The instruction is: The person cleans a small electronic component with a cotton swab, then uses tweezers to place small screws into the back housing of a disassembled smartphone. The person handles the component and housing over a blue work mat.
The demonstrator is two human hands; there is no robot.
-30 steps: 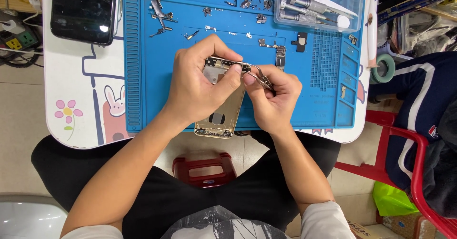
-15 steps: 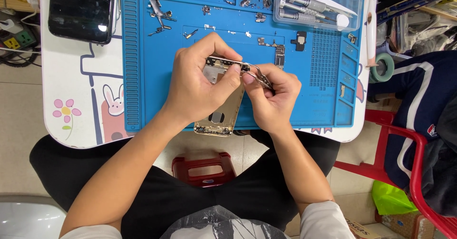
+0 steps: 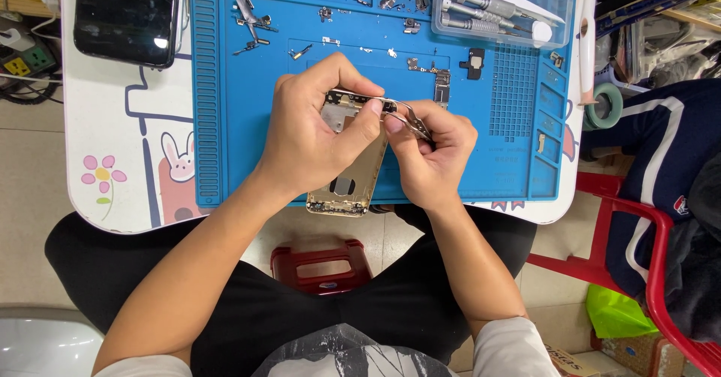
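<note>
Fingers of your left hand (image 3: 312,133) curl over the top end of the gold metal phone housing (image 3: 351,174), thumb pressed against its upper edge, holding it tilted above the blue silicone work mat (image 3: 225,122). Your right hand (image 3: 432,159) pinches slim metal tweezers (image 3: 411,119), tips touching the housing's top edge beside your left thumb. Small screws and metal brackets (image 3: 390,0) lie scattered farther up the mat, near a clear plastic tool tray (image 3: 511,5).
</note>
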